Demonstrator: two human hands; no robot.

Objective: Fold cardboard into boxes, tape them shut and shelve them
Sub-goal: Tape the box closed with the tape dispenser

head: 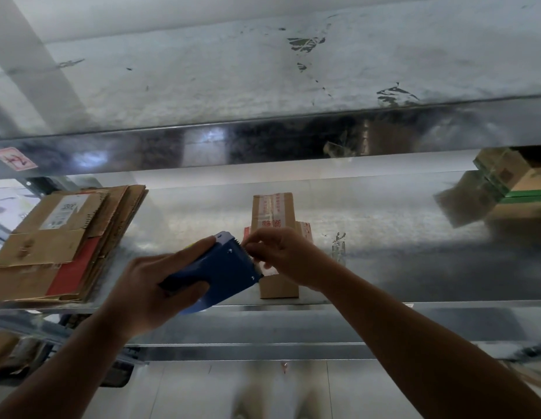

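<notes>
My left hand [148,285] grips a blue tape dispenser [216,269] in front of a metal shelf [414,267]. At the dispenser's toothed edge, the fingers of my right hand [281,255] pinch the tape end. Just behind my hands a small brown cardboard box [278,287] stands near the shelf's front edge, partly hidden by them. Farther back on the same shelf stands another small taped box [273,211] with red-printed tape.
A stack of flattened cardboard [66,240] lies on the shelf's left end. Boxes with green tape [511,179] sit at the far right. Another metal shelf [263,140] runs overhead, and a lower shelf edge [263,349] lies beneath my forearms.
</notes>
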